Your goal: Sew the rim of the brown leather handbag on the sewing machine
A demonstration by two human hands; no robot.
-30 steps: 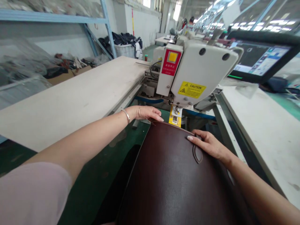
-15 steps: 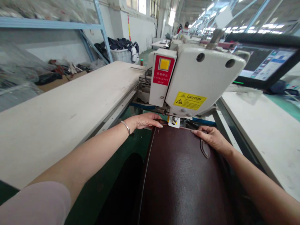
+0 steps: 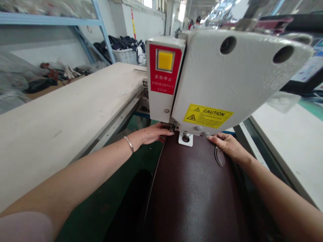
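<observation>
A dark brown leather piece (image 3: pixel 194 188) lies in front of me, its far edge under the head of a white industrial sewing machine (image 3: pixel 227 74). My left hand (image 3: pixel 153 133) rests flat at the leather's far left corner, fingers reaching beneath the machine head. My right hand (image 3: pixel 228 145) presses on the far right part of the leather, beside a small oval leather tab (image 3: pixel 219 156). A white presser plate (image 3: pixel 185 139) sits on the leather between both hands. A silver bracelet (image 3: pixel 129 144) circles my left wrist.
A red emergency stop panel with a yellow button (image 3: pixel 165 61) faces me on the machine. A long white table (image 3: pixel 63 111) runs along the left, another white surface (image 3: pixel 290 141) on the right. Blue shelving (image 3: pixel 50 20) and a bin of dark cloth (image 3: pixel 123 50) stand behind.
The leather's far edge has slid forward under the machine head, both hands moving with it. The view has come closer to the machine.
</observation>
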